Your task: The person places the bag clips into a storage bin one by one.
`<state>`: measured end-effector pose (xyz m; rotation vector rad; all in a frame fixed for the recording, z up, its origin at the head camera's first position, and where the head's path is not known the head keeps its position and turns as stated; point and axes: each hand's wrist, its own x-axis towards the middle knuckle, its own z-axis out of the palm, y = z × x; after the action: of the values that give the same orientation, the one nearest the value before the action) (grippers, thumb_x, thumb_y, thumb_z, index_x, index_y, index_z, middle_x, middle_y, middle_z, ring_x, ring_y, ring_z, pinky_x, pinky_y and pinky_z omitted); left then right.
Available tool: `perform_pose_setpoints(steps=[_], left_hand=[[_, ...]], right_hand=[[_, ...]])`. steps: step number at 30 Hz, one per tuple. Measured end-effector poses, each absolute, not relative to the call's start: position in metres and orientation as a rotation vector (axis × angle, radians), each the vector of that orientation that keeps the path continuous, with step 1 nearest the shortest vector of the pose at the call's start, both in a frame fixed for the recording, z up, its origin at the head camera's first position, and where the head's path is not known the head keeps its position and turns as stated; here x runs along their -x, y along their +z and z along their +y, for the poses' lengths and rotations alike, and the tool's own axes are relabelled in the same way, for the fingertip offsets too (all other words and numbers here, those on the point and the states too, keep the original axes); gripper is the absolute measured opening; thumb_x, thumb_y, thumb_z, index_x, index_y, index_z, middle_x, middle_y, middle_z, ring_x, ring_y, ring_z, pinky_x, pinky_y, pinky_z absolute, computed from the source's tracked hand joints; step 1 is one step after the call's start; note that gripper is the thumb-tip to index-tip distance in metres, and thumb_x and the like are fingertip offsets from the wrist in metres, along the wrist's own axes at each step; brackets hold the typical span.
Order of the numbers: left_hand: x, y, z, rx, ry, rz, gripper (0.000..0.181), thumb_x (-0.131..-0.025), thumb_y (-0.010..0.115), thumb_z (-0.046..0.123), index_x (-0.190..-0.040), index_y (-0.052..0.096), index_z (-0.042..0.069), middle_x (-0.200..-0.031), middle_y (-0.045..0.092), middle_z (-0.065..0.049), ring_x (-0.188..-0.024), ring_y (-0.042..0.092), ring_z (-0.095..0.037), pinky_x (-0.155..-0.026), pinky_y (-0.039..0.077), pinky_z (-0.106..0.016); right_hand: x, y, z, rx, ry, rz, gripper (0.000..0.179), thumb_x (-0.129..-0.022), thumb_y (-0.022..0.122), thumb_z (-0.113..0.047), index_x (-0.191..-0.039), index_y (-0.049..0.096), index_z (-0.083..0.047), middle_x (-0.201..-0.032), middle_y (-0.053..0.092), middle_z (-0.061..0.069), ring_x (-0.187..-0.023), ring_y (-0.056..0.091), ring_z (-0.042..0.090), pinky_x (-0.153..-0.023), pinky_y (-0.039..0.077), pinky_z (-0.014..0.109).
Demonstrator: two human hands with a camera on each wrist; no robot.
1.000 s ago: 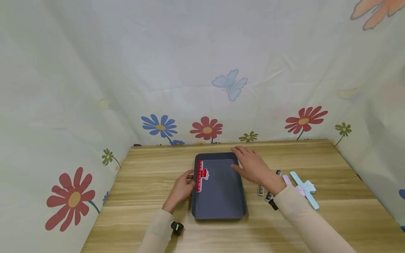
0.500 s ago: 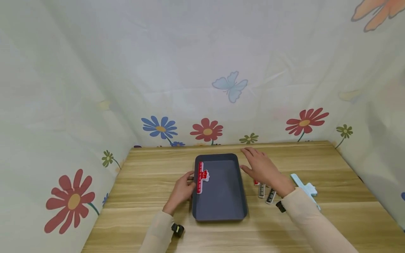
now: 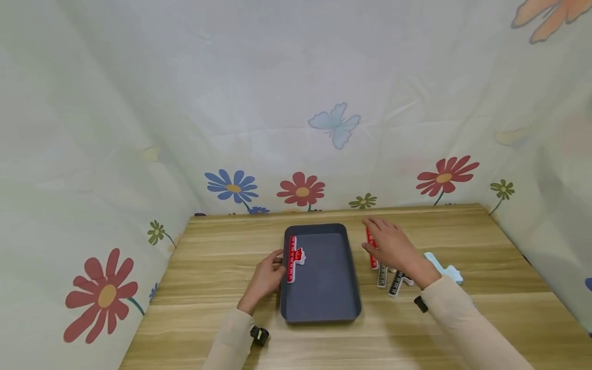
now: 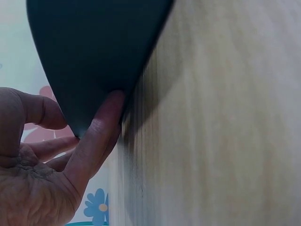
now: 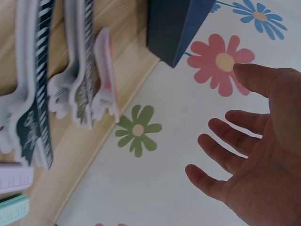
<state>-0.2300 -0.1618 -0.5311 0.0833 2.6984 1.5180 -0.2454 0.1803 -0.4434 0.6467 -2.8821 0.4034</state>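
In the head view, my left hand (image 3: 266, 280) rests against the left side of a dark grey tray (image 3: 324, 303). The left wrist view shows its fairly straight fingers touching the tray's outer wall (image 4: 101, 52), thumb near the rim. A red clip (image 3: 291, 259) with a piano-key print lies inside the tray along its left wall. To the tray's right, my right hand (image 3: 393, 246) hovers with fingers spread and nothing in it. Just below and beside it are another red clip (image 3: 373, 262) and two black-and-white piano-key clips (image 3: 382, 276), partly covered by the hand.
A light blue clip (image 3: 450, 272) lies farther right, partly under the right forearm. The right wrist view also shows a lilac clip (image 5: 16, 178) beside the mint one (image 5: 13, 209). A flower-printed curtain (image 3: 259, 103) rises behind the wooden table (image 3: 222, 241).
My right hand has moved right, away from the tray's far right corner to above the clips, uncovering part of the red one. My left hand and the tray stay put.
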Motion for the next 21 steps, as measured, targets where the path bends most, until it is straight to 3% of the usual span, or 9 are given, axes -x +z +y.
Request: perform_pose_setpoints(steps=[21], left_hand=[[0.231, -0.532, -0.164, -0.095, 1.507, 2.697, 0.055, -0.089, 0.054, 0.007, -0.143, 0.048, 0.006, -0.123, 0.064, -0.025, -0.096, 0.069, -0.027, -0.044, 0.053, -0.028]], right_hand=[[0.258, -0.476, 0.212, -0.617, 0.290, -2.956, 0.059, -0.091, 0.068, -0.026, -0.141, 0.048, -0.001, -0.140, 0.051, 0.021, -0.128, 0.048, 0.043, -0.101, 0.041, 0.065]])
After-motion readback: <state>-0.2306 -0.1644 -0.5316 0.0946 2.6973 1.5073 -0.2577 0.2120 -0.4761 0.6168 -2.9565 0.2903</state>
